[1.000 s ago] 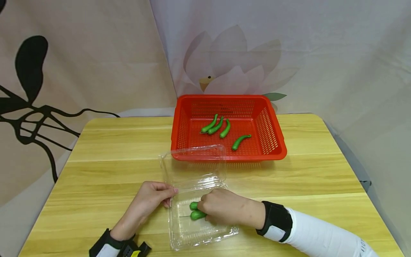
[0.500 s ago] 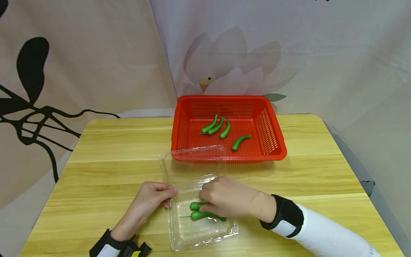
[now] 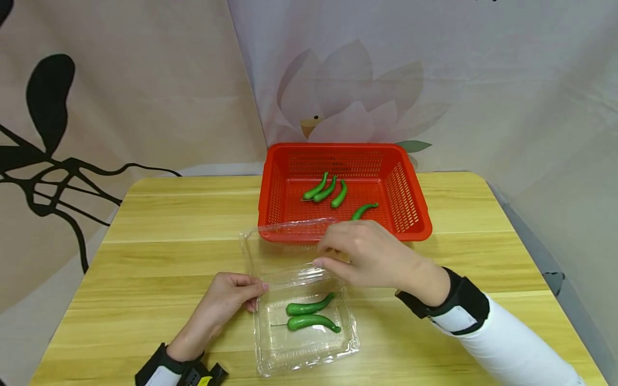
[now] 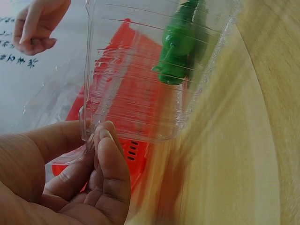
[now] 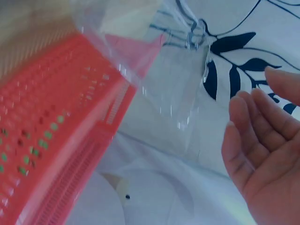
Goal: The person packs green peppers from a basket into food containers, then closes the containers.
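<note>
A wood-grained table (image 3: 193,225) carries everything, with a red basket (image 3: 333,145) at its far side and, nearer, a clear hinged box (image 3: 275,355) whose tray lies toward the near edge and whose raised lid (image 3: 289,254) overlaps the basket's near rim in the head view; whether the two touch I cannot tell. The left hand (image 3: 230,294) pinches the box's left rim near the hinge between thumb and fingers, while the right hand (image 3: 372,254) hangs over the hinge's right end, loosely cupped, thumb apart from the fingers, with nothing in it. Two green peppers (image 3: 311,322) lie side by side in the tray, stalks of sorts pointing different ways; in the basket, three peppers (image 3: 325,190) sit together left of the middle and a single pepper (image 3: 364,209) lies nearer and to the right, partly hidden by the right hand. The box looks thin, light and springy, likely to slide or buckle if pushed, so a rim pinch suits it; the peppers look smooth, light and perhaps slippery, best taken across the thick middle rather than by the narrow tip
</note>
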{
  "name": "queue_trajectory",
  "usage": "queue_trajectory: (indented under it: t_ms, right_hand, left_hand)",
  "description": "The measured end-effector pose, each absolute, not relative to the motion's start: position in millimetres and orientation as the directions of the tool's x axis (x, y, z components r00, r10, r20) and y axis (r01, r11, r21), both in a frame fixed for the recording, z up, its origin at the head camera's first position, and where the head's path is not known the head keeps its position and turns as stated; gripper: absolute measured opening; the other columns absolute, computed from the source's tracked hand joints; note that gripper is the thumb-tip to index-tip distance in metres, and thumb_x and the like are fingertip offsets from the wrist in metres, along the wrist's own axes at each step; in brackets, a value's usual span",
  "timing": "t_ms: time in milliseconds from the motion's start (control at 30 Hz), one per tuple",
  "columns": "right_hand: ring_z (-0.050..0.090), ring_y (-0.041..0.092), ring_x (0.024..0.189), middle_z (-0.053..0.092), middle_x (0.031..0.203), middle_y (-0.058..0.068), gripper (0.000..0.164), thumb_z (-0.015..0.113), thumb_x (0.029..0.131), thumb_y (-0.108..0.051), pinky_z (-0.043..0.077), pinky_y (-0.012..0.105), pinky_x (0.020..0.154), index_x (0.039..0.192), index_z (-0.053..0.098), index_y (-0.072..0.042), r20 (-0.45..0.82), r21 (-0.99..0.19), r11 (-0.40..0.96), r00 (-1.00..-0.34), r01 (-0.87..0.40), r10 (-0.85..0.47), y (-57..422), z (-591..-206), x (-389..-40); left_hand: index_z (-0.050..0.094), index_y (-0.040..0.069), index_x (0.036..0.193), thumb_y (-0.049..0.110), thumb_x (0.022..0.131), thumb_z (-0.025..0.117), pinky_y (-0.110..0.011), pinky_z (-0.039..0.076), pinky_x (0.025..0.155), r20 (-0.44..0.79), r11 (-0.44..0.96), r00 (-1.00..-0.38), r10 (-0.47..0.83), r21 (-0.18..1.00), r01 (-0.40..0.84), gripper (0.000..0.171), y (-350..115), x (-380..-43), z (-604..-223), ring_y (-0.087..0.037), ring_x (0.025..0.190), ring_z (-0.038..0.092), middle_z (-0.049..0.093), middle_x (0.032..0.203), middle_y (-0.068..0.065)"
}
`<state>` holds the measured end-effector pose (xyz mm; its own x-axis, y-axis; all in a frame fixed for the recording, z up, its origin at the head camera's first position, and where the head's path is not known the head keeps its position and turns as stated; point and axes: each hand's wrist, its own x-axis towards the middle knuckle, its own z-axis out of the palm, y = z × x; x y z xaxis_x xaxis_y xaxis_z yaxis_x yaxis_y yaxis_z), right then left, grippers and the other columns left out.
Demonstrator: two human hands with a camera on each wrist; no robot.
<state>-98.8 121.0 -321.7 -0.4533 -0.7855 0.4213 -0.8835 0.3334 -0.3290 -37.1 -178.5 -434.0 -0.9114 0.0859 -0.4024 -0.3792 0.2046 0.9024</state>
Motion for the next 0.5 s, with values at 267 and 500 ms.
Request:
queue_trajectory:
  t_ms: [267, 500]
  right_hand:
    - [0.065, 0.014, 0.081, 0.070, 0.093, -0.001, 0.020, 0.085, 0.089, -0.017, 0.054, 0.030, 0.066, 0.100, 0.072, -0.008, 0.505, -0.300, 0.369, -0.474, -0.880, -0.721, 137, -304, -126]
    - [0.063, 0.011, 0.085, 0.069, 0.095, -0.001, 0.019, 0.081, 0.094, -0.022, 0.054, 0.034, 0.070, 0.105, 0.072, -0.009, 0.409, -0.346, 0.489, -0.597, -0.801, -0.690, 146, -297, -150]
  left_hand:
    - [0.076, -0.010, 0.088, 0.010, 0.092, 0.080, -0.025, 0.054, 0.057, -0.402, 0.198, -0.912, 0.083, 0.903, -0.380, 0.021, -179, -37, -434, -0.012, 0.057, 0.059, 0.065, 0.066, -0.004]
    - [0.077, -0.010, 0.091, 0.011, 0.092, 0.080, -0.025, 0.054, 0.057, -0.402, 0.196, -0.911, 0.088, 0.904, -0.380, 0.021, -179, -38, -436, -0.013, 0.057, 0.060, 0.065, 0.068, -0.004]
